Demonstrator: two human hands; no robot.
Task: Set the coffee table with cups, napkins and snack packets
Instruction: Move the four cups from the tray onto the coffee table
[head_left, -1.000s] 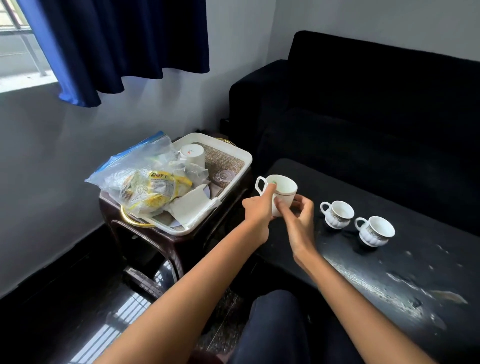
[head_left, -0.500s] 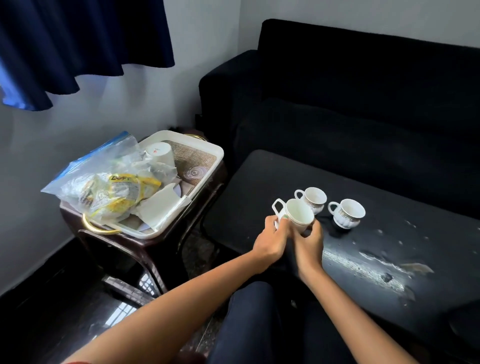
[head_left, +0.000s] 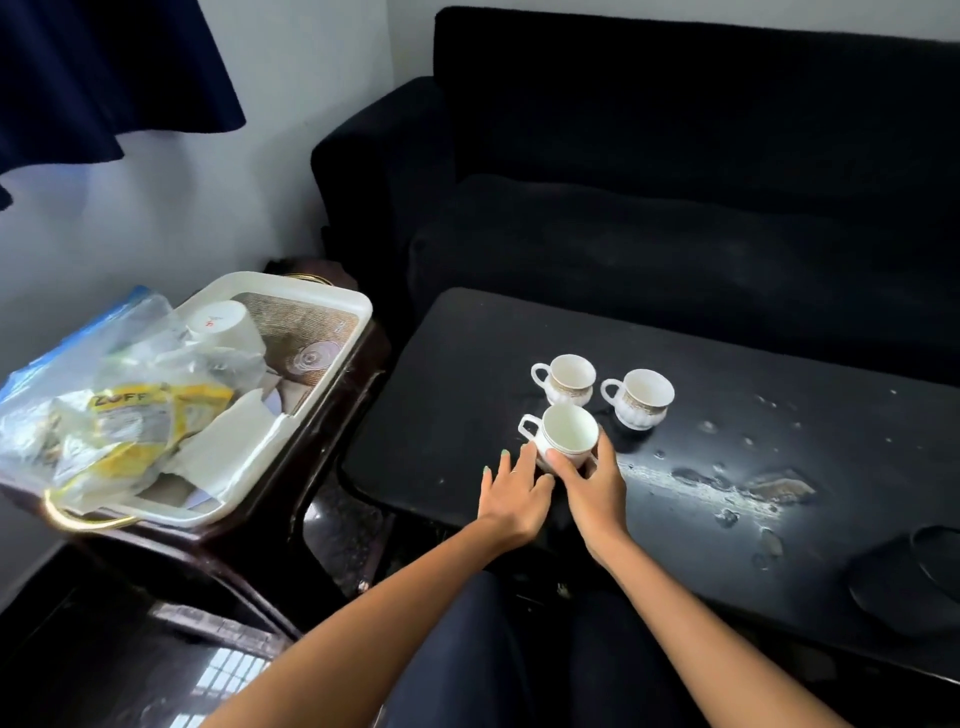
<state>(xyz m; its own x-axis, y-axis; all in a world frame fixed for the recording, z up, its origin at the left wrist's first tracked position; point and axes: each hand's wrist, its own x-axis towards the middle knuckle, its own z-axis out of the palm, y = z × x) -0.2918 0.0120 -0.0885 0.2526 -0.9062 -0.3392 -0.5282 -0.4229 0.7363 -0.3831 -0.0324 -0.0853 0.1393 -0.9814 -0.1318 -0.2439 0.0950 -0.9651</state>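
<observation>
A white cup (head_left: 567, 432) stands on the black coffee table (head_left: 447, 395), just in front of two other white patterned cups (head_left: 569, 377) (head_left: 642, 396). My right hand (head_left: 592, 475) is wrapped around the near cup's base. My left hand (head_left: 511, 491) lies beside it with fingers spread, just off the handle, holding nothing. On the side table to the left, a white tray (head_left: 332, 332) holds an upturned cup (head_left: 221, 325), a clear bag of yellow snack packets (head_left: 124, 415) and white napkins (head_left: 234, 436).
A black sofa (head_left: 675, 182) runs behind the coffee table. The table's surface has worn, peeling patches (head_left: 717, 483) to the right, and a dark round object (head_left: 924, 577) lies at its near right end. A dark curtain (head_left: 104, 73) hangs upper left.
The cup went from mid-air near the tray down onto the coffee table in front of the two others. My left hand has let go of its handle and opened.
</observation>
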